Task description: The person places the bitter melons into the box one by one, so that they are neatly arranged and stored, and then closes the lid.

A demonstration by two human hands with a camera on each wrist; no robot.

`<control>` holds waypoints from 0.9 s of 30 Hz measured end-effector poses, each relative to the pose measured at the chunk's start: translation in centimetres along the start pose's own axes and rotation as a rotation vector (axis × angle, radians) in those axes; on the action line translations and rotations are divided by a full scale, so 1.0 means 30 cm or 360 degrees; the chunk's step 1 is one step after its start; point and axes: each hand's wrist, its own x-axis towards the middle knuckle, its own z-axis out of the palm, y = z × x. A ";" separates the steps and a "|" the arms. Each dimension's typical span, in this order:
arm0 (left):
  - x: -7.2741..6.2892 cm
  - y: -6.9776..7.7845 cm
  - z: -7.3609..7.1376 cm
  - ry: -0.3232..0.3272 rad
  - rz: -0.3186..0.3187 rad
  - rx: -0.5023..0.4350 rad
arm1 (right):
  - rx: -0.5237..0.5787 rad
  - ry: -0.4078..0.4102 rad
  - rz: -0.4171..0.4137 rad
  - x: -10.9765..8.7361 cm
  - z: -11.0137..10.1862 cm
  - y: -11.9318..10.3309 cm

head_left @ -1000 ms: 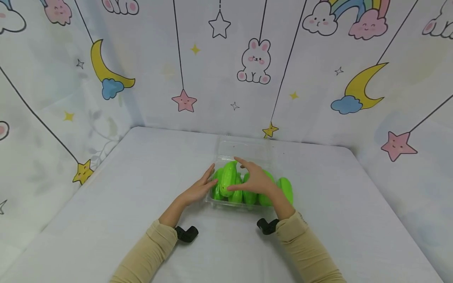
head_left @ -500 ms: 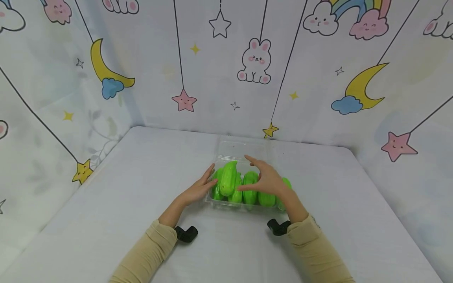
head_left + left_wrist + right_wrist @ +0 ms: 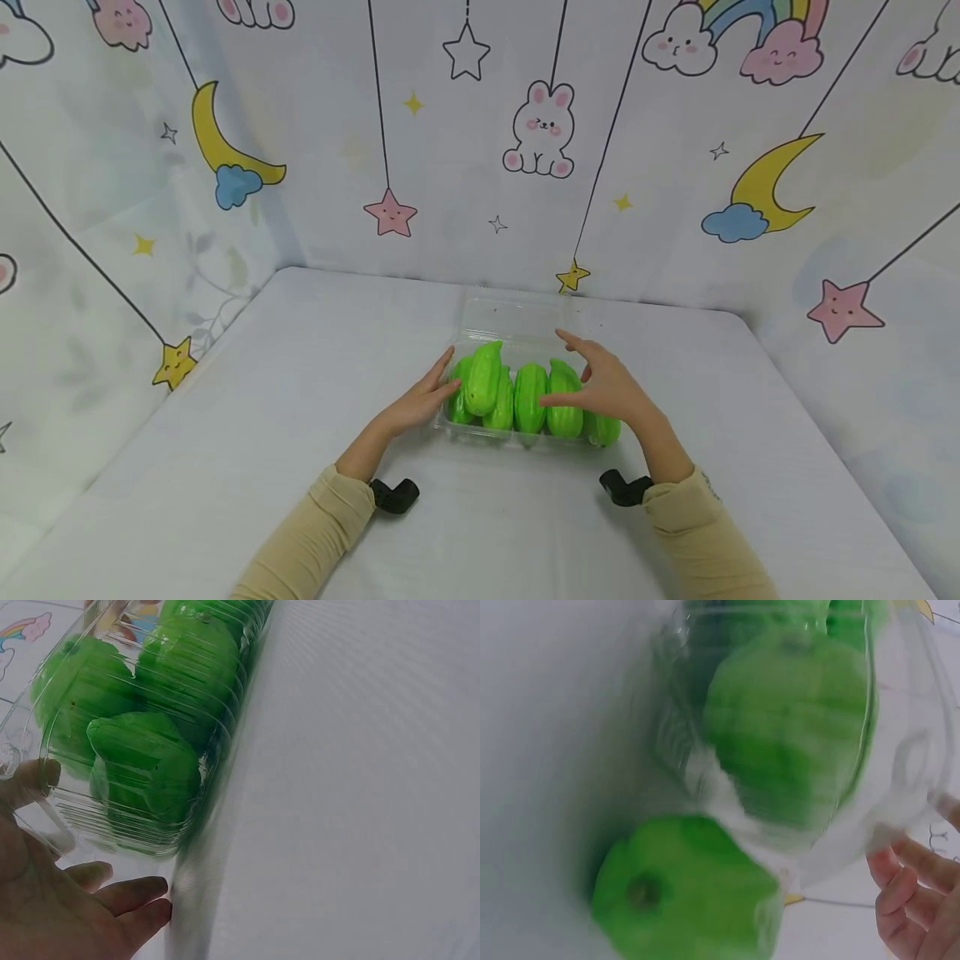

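A clear plastic clamshell box (image 3: 480, 432) holds several bright green, ridged, elongated toy vegetables (image 3: 531, 398). One toy vegetable (image 3: 483, 379) lies on top of the others at the left. My left hand (image 3: 416, 407) rests against the box's left end; its thumb is at the rim and its other fingers are extended in the left wrist view. Over the box's right end, my right hand (image 3: 611, 392) spreads thumb and fingers apart and holds nothing. Outside the box on the right, another green toy vegetable (image 3: 690, 889) lies on the table, partly hidden by my right hand in the head view.
The box's transparent lid (image 3: 513, 317) is folded back toward the rear of the white table (image 3: 337, 325). Behind stands a white cloth backdrop (image 3: 450, 150) with cartoon prints. A black wrist mount (image 3: 396, 497) sits by my left sleeve and another (image 3: 625, 487) by my right.
My right hand has moved from above the upper toy vegetable rightward to the box's right end, uncovering the toys in between. My left hand and the box have stayed put.
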 end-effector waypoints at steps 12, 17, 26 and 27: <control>0.025 -0.048 0.002 0.0061 0.0096 0.0097 | -0.0016 0.0030 0.0089 -0.056 -0.048 0.110; 0.003 -0.001 0.001 0.0044 0.0174 0.0098 | -0.0002 0.0038 0.0102 -0.073 -0.058 0.159; 0.004 0.000 0.003 0.0058 0.0275 0.0105 | 0.0021 0.0027 0.0084 -0.100 -0.071 0.227; 0.010 -0.013 0.004 0.0065 0.0274 0.0120 | 0.0023 0.0026 0.0084 -0.101 -0.071 0.235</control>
